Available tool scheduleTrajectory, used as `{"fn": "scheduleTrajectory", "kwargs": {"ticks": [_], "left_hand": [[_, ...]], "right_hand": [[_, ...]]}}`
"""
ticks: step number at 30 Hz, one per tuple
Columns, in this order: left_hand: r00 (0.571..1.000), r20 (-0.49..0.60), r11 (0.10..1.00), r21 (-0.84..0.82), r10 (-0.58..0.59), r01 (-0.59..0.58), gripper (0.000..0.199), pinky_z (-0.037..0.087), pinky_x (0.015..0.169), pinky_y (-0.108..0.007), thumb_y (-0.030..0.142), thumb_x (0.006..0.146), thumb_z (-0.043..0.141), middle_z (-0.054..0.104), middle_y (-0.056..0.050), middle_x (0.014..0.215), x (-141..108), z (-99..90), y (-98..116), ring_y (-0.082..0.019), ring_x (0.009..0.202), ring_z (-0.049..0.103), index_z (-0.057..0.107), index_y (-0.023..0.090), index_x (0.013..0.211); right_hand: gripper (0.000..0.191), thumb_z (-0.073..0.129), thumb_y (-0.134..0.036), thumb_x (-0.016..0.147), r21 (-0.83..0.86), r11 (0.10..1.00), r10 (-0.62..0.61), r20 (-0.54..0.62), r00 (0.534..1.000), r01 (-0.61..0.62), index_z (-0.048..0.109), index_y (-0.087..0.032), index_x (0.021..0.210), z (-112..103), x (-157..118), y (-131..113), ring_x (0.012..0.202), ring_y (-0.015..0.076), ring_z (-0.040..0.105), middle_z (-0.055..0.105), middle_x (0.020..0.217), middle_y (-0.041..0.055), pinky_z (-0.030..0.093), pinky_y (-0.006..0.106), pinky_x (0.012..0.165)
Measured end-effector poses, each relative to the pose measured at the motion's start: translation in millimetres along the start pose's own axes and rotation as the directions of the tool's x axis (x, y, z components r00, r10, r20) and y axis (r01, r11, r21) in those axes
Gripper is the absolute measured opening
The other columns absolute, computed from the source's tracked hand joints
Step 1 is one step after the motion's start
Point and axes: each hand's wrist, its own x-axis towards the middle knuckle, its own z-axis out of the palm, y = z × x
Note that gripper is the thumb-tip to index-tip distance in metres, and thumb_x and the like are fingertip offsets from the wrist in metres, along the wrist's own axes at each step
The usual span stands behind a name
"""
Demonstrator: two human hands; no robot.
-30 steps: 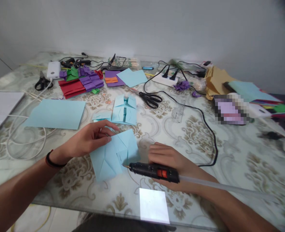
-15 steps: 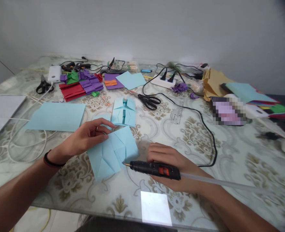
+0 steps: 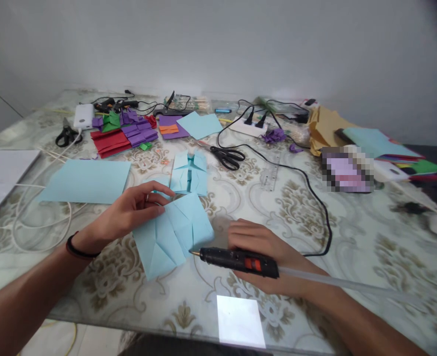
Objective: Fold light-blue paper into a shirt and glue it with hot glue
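A light blue folded paper piece lies tilted at the middle of the table, creases and flaps showing. My left hand pinches its upper left edge between thumb and fingers. In my right hand is a black hot glue gun with a red part on its side and a clear glue stick coming out of its back. The nozzle points left, at the paper's lower right edge; whether it touches cannot be told. Just behind stands another folded light blue piece.
A flat light blue sheet lies to the left, near a white cable. Black scissors, a clear ruler and a power strip lie farther back. The gun's black cord loops on the right. Red and purple folded papers sit back left.
The view has shifted very slightly. Both hands, the folded paper and the glue gun stay almost where they were, with the nozzle still at the paper's edge.
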Motion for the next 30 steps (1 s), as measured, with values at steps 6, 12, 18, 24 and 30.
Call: {"fn": "scheduleTrajectory", "kwargs": {"ticks": [6, 12, 18, 24, 30], "left_hand": [[1.0, 0.024, 0.998, -0.058, 0.009, -0.007, 0.032, 0.046, 0.052, -0.019, 0.031, 0.089, 0.077, 0.077, -0.005, 0.092, 0.3, -2.1, -3.1, -0.013, 0.064, 0.065, 0.068, 0.019, 0.118], [1.0, 0.013, 0.996, -0.088, -0.001, 0.002, 0.034, 0.052, 0.057, -0.02, 0.032, 0.089, 0.079, 0.078, -0.005, 0.096, 0.3, -3.6, -3.9, -0.014, 0.07, 0.069, 0.069, 0.02, 0.118], [1.0, -0.018, 0.998, -0.061, -0.01, 0.009, 0.033, 0.052, 0.062, -0.019, 0.032, 0.089, 0.08, 0.077, -0.005, 0.098, -1.5, -5.4, -3.5, -0.013, 0.075, 0.069, 0.069, 0.021, 0.119], [0.999, -0.033, 0.999, -0.031, -0.013, 0.012, 0.035, 0.051, 0.058, -0.02, 0.035, 0.088, 0.081, 0.077, -0.005, 0.097, -0.9, -5.2, -2.6, -0.014, 0.073, 0.068, 0.069, 0.02, 0.117], [0.999, -0.033, 0.999, -0.031, -0.027, 0.026, 0.036, 0.048, 0.056, -0.019, 0.037, 0.089, 0.08, 0.076, -0.005, 0.097, -1.4, -4.8, -1.7, -0.013, 0.071, 0.066, 0.068, 0.021, 0.119]], "right_hand": [[0.018, 0.058, -0.021, 0.089, -0.044, 0.999, -0.006, -0.009, 1.0, 0.006, 0.047, -0.024, 0.076, -4.1, -2.5, 3.3, 0.063, 0.0187, 0.048, 0.053, 0.066, -0.0009, 0.038, 0.033, 0.062], [0.018, 0.059, -0.02, 0.092, -0.05, 0.998, 0.03, 0.0, 1.0, -0.03, 0.05, -0.024, 0.077, -14.9, -5.8, 4.4, 0.065, 0.0183, 0.05, 0.054, 0.067, -0.0005, 0.04, 0.034, 0.064], [0.026, 0.062, -0.016, 0.092, -0.05, 0.999, 0.004, -0.046, 0.999, -0.006, 0.044, -0.024, 0.074, -24.7, -8.8, 7.1, 0.063, 0.0174, 0.045, 0.047, 0.066, -0.002, 0.038, 0.032, 0.062], [0.026, 0.06, -0.013, 0.092, -0.042, 0.999, -0.01, -0.061, 0.998, 0.007, 0.045, -0.024, 0.074, -31.1, -9.3, 9.8, 0.063, 0.0174, 0.045, 0.047, 0.066, -0.0022, 0.037, 0.031, 0.061], [0.028, 0.061, -0.011, 0.092, -0.034, 0.999, -0.013, -0.093, 0.996, 0.01, 0.044, -0.023, 0.073, -33.1, -11.1, 12.8, 0.063, 0.0164, 0.044, 0.045, 0.066, -0.0032, 0.035, 0.03, 0.062]]}}
